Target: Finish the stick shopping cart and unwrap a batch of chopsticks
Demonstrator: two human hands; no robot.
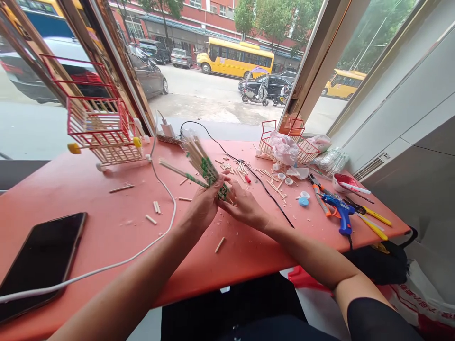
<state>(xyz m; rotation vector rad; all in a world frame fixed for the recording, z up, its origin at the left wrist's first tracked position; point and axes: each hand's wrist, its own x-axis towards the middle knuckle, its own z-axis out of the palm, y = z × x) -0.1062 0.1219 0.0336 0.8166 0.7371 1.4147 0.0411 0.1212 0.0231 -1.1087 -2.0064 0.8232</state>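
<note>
My left hand (205,203) is closed around the lower end of a bundle of wrapped disposable chopsticks (199,158), which fans up and to the left above the red table (106,222). My right hand (244,204) meets it from the right, its fingers pinched on the same bundle's green-printed end. Both hands hover just over the table's middle. Short cut wooden pieces (219,244) lie scattered around them.
A red miniature shopping cart (101,128) stands at the back left; a second red wire cart (284,142) with plastic bags is at the back right. A black phone (40,260) and white cable (156,237) lie left. A blue glue gun (340,210), cutters and yellow-handled tools lie right.
</note>
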